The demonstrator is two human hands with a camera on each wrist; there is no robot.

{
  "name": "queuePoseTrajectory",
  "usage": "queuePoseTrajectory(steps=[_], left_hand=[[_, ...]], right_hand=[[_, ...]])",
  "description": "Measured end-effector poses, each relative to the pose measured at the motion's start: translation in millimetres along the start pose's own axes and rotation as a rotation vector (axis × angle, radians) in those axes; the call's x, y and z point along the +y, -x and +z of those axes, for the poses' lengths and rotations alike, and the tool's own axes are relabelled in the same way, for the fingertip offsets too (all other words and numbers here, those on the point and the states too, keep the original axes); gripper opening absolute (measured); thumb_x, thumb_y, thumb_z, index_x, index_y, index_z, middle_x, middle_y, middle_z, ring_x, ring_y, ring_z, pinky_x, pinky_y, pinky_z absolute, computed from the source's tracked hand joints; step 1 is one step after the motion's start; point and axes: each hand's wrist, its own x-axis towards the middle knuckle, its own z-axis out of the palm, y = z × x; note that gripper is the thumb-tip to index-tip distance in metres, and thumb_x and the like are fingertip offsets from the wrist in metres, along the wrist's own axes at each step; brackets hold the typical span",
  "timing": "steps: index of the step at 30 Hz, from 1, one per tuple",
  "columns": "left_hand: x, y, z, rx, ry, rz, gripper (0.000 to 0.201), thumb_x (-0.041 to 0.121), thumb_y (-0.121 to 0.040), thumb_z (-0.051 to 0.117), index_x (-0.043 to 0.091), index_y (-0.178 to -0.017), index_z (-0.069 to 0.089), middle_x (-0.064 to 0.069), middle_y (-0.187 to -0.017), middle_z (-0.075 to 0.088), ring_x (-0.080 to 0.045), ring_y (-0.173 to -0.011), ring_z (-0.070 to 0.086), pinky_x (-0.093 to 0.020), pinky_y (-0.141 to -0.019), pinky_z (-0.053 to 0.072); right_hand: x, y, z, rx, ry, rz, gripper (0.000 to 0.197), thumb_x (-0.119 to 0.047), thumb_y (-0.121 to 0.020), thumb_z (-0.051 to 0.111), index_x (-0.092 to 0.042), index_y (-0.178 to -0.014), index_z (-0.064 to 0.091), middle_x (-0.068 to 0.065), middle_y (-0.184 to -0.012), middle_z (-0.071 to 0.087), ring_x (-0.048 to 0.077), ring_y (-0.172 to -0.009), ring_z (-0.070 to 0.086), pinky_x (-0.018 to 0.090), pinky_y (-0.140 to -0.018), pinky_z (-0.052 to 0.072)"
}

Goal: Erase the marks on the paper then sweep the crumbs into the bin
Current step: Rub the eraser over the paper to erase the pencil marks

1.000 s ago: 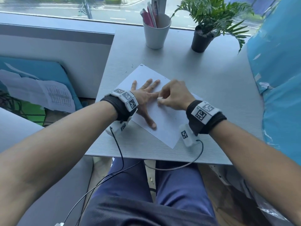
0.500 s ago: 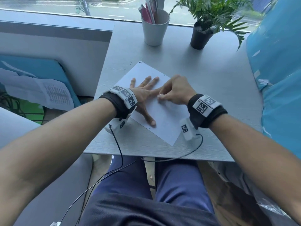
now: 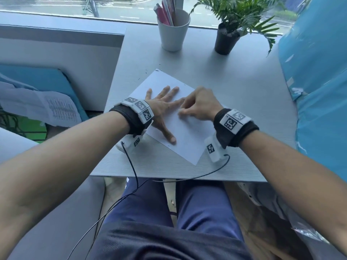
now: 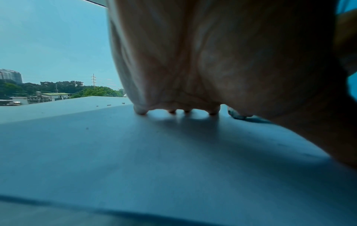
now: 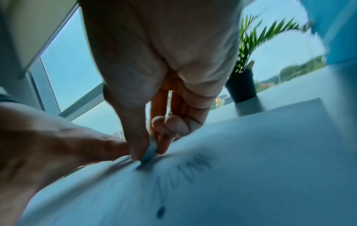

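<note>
A white sheet of paper lies at an angle on the grey table. My left hand lies flat on the sheet with fingers spread, pressing it down. My right hand pinches a small white eraser between thumb and fingers, its tip on the paper just right of my left fingers. In the right wrist view, blurred pencil marks run across the paper in front of the eraser. A few dark crumbs lie on the table by the sheet's far corner. No bin is in view.
A white cup of pens and a potted plant stand at the table's far edge by the window. A blue covered object borders the right side. Cables hang from my wrists over the near edge.
My right hand with the eraser has shifted slightly back and forth over the paper beside my left fingers. The left hand has stayed flat on the sheet.
</note>
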Motion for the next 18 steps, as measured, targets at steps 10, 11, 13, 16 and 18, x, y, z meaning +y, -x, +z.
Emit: queuePoseTrajectory(steps=[10,11,13,16,18], left_hand=[[0.8,1.9,-1.4,-0.008,-0.012,-0.005,0.160,0.095,-0.024,0.068,0.047,-0.150,-0.019,0.010,-0.155,-0.039,-0.016,-0.141,-0.039,-0.069,-0.110,-0.015],[0.8,2.0,-1.5,-0.007,-0.014,-0.004,0.160,0.094,-0.024,0.068,0.048,-0.149,-0.020,0.009,-0.155,-0.039,-0.016,-0.140,-0.040,-0.069,-0.110,-0.016],[0.7,1.2,-0.4,-0.001,-0.018,-0.001,0.160,0.093,-0.024,0.070,0.050,-0.148,-0.021,0.010,-0.154,-0.040,-0.016,-0.139,-0.041,-0.068,-0.109,-0.018],[1.8,0.9,-1.3,-0.018,-0.034,-0.005,0.162,0.091,-0.025,0.073,0.047,-0.149,-0.021,0.010,-0.155,-0.040,-0.017,-0.140,-0.040,-0.069,-0.110,-0.016],[2.5,2.0,-2.3,-0.025,-0.037,-0.010,0.163,0.090,-0.026,0.074,0.045,-0.150,-0.022,0.008,-0.154,-0.040,-0.018,-0.140,-0.041,-0.070,-0.110,-0.015]], right_hand=[[0.3,2.8,-0.3,-0.009,-0.014,0.005,0.010,-0.019,-0.067,0.083,-0.014,-0.074,0.079,-0.004,-0.064,0.070,-0.006,-0.050,0.054,0.005,-0.051,0.036],[-4.4,8.9,5.5,-0.057,0.010,-0.035,0.009,-0.018,-0.067,0.082,-0.014,-0.074,0.079,-0.004,-0.065,0.070,-0.004,-0.051,0.056,0.007,-0.052,0.039],[-11.2,21.8,12.9,-0.179,0.046,-0.108,0.006,-0.018,-0.068,0.081,-0.015,-0.073,0.079,-0.007,-0.065,0.069,-0.003,-0.053,0.056,0.009,-0.052,0.041],[1.3,5.2,-1.6,-0.056,-0.006,-0.021,0.009,-0.019,-0.069,0.082,-0.013,-0.075,0.079,-0.005,-0.065,0.070,-0.007,-0.049,0.053,0.005,-0.050,0.038],[2.0,2.8,-3.0,0.012,-0.007,-0.004,0.010,-0.017,-0.068,0.082,-0.012,-0.075,0.079,-0.004,-0.064,0.069,-0.005,-0.048,0.053,0.005,-0.049,0.038]])
